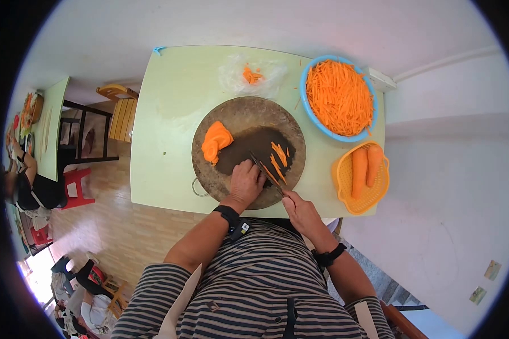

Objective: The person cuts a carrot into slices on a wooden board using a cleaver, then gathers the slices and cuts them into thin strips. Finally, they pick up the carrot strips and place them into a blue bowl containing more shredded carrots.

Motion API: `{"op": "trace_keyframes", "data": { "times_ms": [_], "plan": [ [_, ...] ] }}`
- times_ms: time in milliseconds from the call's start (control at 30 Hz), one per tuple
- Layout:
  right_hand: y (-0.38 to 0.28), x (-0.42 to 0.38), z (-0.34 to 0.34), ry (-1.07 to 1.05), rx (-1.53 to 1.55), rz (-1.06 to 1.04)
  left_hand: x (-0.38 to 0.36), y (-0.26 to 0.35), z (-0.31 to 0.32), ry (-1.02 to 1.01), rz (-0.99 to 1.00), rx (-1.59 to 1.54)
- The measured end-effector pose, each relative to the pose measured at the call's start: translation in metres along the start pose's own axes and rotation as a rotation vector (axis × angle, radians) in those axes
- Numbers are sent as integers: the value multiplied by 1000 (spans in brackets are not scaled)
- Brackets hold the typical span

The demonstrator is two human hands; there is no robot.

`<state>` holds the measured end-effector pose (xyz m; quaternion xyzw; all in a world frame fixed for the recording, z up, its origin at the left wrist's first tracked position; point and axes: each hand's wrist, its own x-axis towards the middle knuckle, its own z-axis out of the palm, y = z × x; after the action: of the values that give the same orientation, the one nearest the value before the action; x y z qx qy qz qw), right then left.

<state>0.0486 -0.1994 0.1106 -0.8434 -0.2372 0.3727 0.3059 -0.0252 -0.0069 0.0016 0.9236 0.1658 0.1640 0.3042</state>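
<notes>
My right hand [301, 212] is wrapped round the handle of a kitchen knife [267, 173], whose blade slants across a round wooden chopping board [246, 107]. Beside the blade, my left hand [247, 181] rests on the board with its fingers curled and pressed together. Whatever lies under those fingertips is hidden. A few cut carrot strips [278, 159] lie on the dark wet patch to the right of the knife. Overlapping carrot slices [216, 141] form a pile at the board's left side.
A blue basin [304, 101] heaped with shredded carrot [340, 97] stands back right. Nearer, a yellow basket [348, 204] holds two whole carrots [359, 172]. Behind the board lies a plastic bag [232, 76] with carrot bits. Other people sit at left, near a wooden chair [123, 118].
</notes>
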Motion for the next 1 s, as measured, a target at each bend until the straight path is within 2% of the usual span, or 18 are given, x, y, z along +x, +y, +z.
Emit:
{"op": "trace_keyframes", "data": {
  "times_ms": [167, 233, 367, 533, 733, 1000],
  "plan": [
    [-5, -1, -1, -41, -12, 44, 4, 3, -5, 56, 51, -17],
    [1, -3, 4, 43, -14, -48, 4, 3, -4, 50, 49, -12],
    [-1, 9, 7, 53, -55, -53, 2, 4, -2, 47, 29, -8],
    [-4, 17, 9, 93, 146, -37, 4, 4, 0, 64, 27, -1],
    [-1, -3, 1, -23, 18, 31, 4, 4, -4, 41, 20, -6],
    [-12, 6, 4, -7, -39, 30, 2, 2, -1, 29, 37, -27]
  ]
}}
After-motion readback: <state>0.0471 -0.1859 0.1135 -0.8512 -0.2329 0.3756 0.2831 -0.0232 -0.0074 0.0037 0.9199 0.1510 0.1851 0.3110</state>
